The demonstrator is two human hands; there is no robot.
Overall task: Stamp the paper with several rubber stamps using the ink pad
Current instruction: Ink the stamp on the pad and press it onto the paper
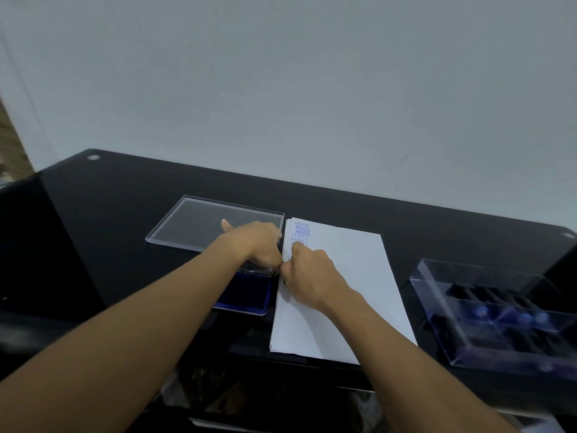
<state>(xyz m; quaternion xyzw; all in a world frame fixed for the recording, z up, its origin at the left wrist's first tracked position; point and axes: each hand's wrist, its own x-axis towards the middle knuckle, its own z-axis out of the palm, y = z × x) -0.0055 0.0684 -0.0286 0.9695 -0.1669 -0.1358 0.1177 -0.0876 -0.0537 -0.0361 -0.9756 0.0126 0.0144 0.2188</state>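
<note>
A stack of white paper (359, 276) lies on the black table (118, 220), with blue AMENDED and SAMPLE prints (301, 232) down its upper left edge. Left of it is the blue ink pad (249, 300), its clear lid (199, 220) flipped open behind it. My right hand (309, 276) is a fist pressed down on the paper's left edge, below the prints; the rubber stamp inside it is almost fully hidden. My left hand (256, 242) lies across the ink pad's far right corner, thumb stretched out and fingers curled down at its edge beside the paper.
A clear plastic box (499, 310) holding several dark stamps with blue knobs stands at the right, close to the paper. A grey wall rises behind the table. The table's front edge runs just below the paper.
</note>
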